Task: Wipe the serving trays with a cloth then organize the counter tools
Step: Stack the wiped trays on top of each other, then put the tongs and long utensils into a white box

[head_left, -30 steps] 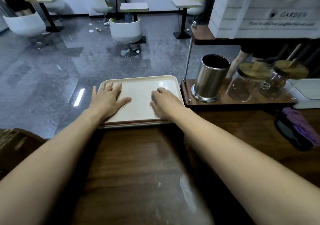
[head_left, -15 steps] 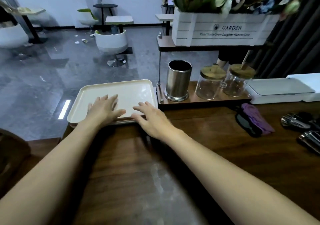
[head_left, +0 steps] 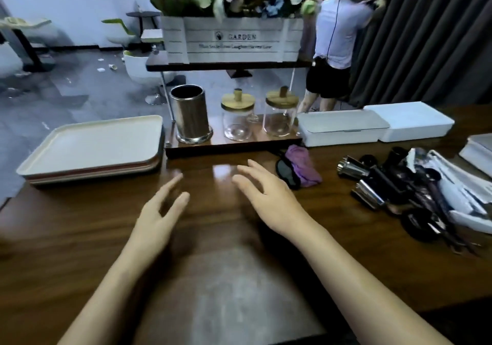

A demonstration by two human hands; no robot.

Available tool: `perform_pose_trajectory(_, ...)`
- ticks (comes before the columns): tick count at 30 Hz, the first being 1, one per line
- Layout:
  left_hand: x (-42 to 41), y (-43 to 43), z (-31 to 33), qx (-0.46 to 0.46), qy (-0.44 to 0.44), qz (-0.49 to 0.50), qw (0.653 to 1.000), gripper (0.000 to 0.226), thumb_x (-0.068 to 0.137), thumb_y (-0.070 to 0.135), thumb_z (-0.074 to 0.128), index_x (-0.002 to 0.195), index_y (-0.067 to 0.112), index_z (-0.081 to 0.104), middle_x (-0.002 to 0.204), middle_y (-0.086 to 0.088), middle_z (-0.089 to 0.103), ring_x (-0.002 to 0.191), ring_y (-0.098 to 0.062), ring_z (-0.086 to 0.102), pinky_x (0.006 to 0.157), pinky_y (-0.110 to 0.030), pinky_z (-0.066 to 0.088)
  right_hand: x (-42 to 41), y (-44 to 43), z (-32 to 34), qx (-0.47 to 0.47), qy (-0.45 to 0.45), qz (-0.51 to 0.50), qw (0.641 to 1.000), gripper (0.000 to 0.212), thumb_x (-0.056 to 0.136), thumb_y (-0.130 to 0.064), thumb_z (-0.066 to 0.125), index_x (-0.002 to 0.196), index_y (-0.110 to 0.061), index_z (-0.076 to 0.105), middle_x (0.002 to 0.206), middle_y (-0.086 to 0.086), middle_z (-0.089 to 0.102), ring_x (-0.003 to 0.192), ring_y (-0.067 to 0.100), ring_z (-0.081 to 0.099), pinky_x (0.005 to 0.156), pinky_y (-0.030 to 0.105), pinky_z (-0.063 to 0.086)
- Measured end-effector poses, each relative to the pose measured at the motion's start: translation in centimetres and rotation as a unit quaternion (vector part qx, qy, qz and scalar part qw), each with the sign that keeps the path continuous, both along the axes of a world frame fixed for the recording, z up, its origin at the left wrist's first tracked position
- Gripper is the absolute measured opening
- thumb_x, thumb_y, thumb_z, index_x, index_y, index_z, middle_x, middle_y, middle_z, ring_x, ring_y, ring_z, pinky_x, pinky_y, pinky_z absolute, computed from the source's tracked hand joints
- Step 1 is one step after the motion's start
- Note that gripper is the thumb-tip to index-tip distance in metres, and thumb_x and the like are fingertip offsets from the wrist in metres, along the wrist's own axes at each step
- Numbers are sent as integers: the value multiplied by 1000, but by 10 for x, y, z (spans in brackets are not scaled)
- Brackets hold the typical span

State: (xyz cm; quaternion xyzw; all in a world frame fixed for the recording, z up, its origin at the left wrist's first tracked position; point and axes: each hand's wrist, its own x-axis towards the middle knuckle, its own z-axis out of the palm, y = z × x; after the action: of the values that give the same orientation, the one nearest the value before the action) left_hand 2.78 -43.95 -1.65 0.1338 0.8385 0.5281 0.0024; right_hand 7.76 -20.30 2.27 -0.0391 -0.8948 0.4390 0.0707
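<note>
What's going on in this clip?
A person at a wooden counter has both hands open over it: the left hand and right hand grip nothing. The trays sit stacked at the left. The purple cloth lies just beyond the right hand, untouched, and the tools lie heaped at the right, not yet sorted.

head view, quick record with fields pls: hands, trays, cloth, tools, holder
left hand: open, holds nothing, over the counter
right hand: open, holds nothing, fingers toward the cloth
trays: stacked at the counter's left end, top one cream
cloth: purple, crumpled, beside a dark item, in front of the wooden stand; untouched
tools: loose heap at the right, metal and dark pieces
holder: metal cylinder, upright on the stand, left of two lidded glass jars; contents cannot be told
</note>
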Motion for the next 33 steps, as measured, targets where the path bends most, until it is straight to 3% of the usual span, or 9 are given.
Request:
perform_pose_trajectory(2,29,38,0,16,-6,-34,999,60,93,62,62,147,37,50,145,19,52,126,24,42,96,6,27,27,35,-5,8,1,3,1000,51,98,-57,50,144,-35,53,161,-14,33,148,5,28,115,26,22)
perform_pose_trajectory(4,51,76,1,40,-13,-46,998,60,91,55,56,148,35,49,143,22,51,120,33,38,93,8,28,52,68,-10,27,-3,8,1000,54,98,-60,47,146,-36,51,162,-15,31,148,3,26,114,24,22)
perform_pose_trajectory(10,90,164,-8,49,-28,-86,995,58,92,56,53,148,42,45,149,25,47,133,23,36,102,4,25,111,145,-22,46,-23,-9,999,56,99,-60,42,152,-39,41,163,-21,22,149,-3,15,112,19,16)
perform_pose_trajectory(15,103,221,-12,59,-30,-142,988,62,92,61,54,150,41,44,151,27,46,138,17,35,106,0,25,146,190,-25,46,-20,-65,997,60,98,-64,38,153,-41,36,163,-24,20,149,-7,14,118,24,19)
perform_pose_trajectory(21,112,283,-14,50,-34,-219,974,74,84,74,51,152,46,41,154,22,45,145,5,35,124,-35,28,192,242,-19,49,-11,-175,983,64,96,-66,36,154,-39,37,162,-23,23,148,-6,15,116,22,16)
perform_pose_trajectory(24,114,299,-13,35,-27,-231,972,72,84,77,52,150,52,39,155,23,44,148,2,32,125,-43,27,205,268,-22,64,-17,-209,976,64,96,-63,36,153,-36,39,162,-19,26,149,-3,18,115,21,18)
perform_pose_trajectory(30,117,342,-11,21,-12,-209,978,59,94,66,53,150,52,41,150,35,40,149,5,27,126,-41,25,216,337,-29,63,-18,-234,970,55,101,-55,43,152,-34,43,163,-16,27,150,1,20,123,39,26)
perform_pose_trajectory(33,122,372,-9,21,5,-193,981,59,93,64,55,148,49,43,150,36,39,147,11,24,125,-37,23,219,377,-28,70,-12,-243,967,53,100,-49,49,150,-31,45,161,-16,30,149,4,23,119,30,33)
